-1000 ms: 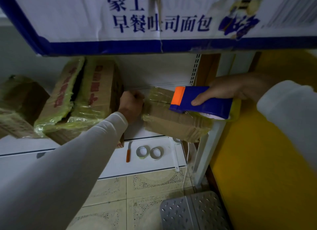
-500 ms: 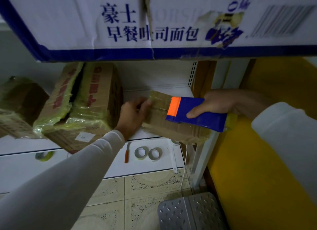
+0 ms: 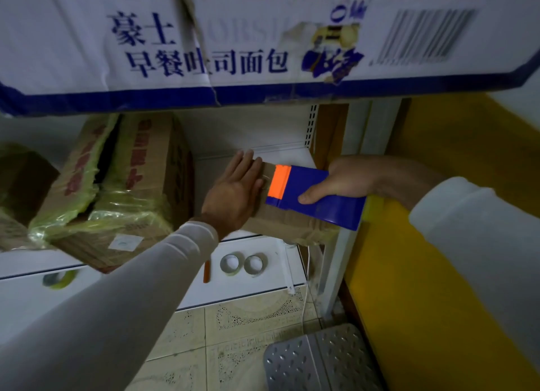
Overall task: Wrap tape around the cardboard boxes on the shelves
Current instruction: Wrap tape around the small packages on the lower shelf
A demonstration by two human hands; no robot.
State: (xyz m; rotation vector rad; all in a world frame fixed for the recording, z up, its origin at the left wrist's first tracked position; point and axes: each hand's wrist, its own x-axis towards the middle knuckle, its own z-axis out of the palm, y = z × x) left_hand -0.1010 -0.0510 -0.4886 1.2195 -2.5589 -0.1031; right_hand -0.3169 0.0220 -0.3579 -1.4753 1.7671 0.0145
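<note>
The tape dispenser [image 3: 318, 198] is deep blue with a bright orange band at its front edge. The small cardboard box [image 3: 280, 224] under it is plain brown. The large box [image 3: 122, 186] on the left is brown with red characters, wrapped in yellowish-green film. The overhead carton [image 3: 263, 40] is white with blue characters, a blue border stripe and a black barcode. The sleeves [image 3: 117, 309] are white, the shelf [image 3: 251, 285] white, the right wall [image 3: 438, 288] yellow, and the floor tiles [image 3: 233, 332] cream with an ornamental pattern.

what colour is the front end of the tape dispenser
Bright orange; the rest of the tape dispenser is dark blue. It shows clearly in the head view.
</note>
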